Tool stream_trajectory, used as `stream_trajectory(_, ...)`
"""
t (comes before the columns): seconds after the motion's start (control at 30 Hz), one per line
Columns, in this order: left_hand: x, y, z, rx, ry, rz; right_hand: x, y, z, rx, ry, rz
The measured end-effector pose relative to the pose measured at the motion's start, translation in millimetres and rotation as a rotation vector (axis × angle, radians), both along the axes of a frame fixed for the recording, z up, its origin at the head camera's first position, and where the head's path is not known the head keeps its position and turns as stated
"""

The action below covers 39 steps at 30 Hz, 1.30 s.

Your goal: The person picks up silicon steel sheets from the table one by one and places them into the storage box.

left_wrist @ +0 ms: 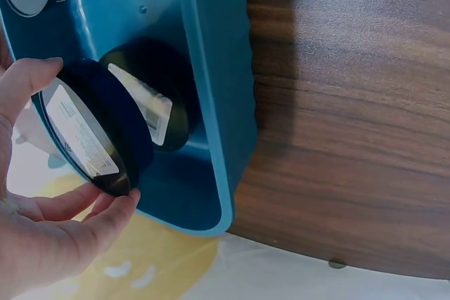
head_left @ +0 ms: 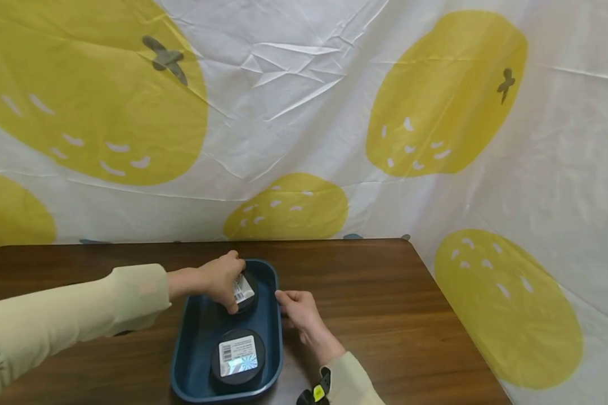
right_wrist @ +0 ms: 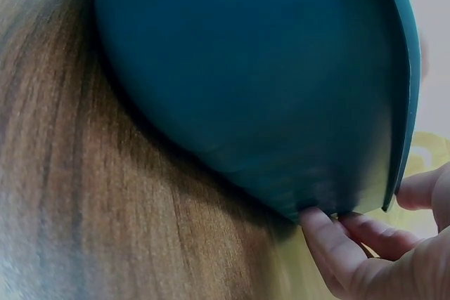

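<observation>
A deep blue plastic tray (head_left: 280, 343) with rounded corners rests on the table. My left hand (head_left: 222, 280) reaches over its far end and grips a round black container (left_wrist: 81, 135) with a white label by its edge, thumb on one side and fingers on the other. In the left wrist view, the container is tilted above another labelled black round container (left_wrist: 162, 107) inside the tray. A further black container (head_left: 238, 360), with a barcode label, sits at the near end. My right hand (head_left: 304, 318) pinches the tray's right rim, with fingers against the outer wall in the right wrist view.
The brown wooden table (head_left: 375, 326) extends on both sides of the tray. Behind and to the right hangs a white cloth (head_left: 294, 124) with yellow fruit prints. A dark strap (head_left: 326, 379) with a yellow piece is on the right wrist.
</observation>
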<state>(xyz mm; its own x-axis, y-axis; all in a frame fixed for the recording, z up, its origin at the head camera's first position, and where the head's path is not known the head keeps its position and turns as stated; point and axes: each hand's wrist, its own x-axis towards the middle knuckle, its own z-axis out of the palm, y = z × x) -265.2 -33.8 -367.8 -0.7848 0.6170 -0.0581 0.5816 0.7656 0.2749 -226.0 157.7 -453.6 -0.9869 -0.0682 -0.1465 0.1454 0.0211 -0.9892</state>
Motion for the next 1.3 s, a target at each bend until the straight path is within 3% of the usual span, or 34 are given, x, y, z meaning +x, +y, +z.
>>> stream_trajectory(0.5,-1.6,4,-16.6,-0.031,-0.029,0.005,-0.1,0,-1.3,0.006,-0.007,-0.008)
stream_trajectory(0.8,-6.0,2,-26.3,-0.003,-0.025,0.014,-0.5,-1,-0.6,0.007,-0.01,-0.012)
stream_trajectory(1.3,-5.5,-1,-25.2,0.018,-0.057,-0.01,-0.1,-1,0.0,0.008,-0.012,-0.016)
